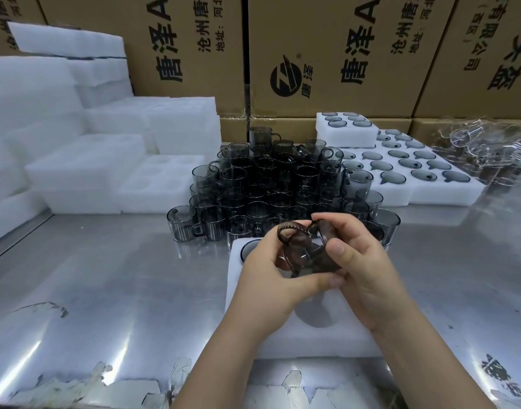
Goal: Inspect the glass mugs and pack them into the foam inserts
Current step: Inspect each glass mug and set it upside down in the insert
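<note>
gripping mug (303,255) with left hand (268,273), right hand (362,273), fingers (342,224) curled round | needing slow rotating, checking rim, handle | working low over foam insert (312,346)

Printed cardboard boxes (327,54) stacked behind; shiny metal table (105,276); clear glassware heap (483,143) far right.

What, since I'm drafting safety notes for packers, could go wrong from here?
1. The mug is held by the left hand and right hand over the insert; a slip could crack it on the steel table.
2. The stacked mugs stand just behind; a knock could topple them.
</note>
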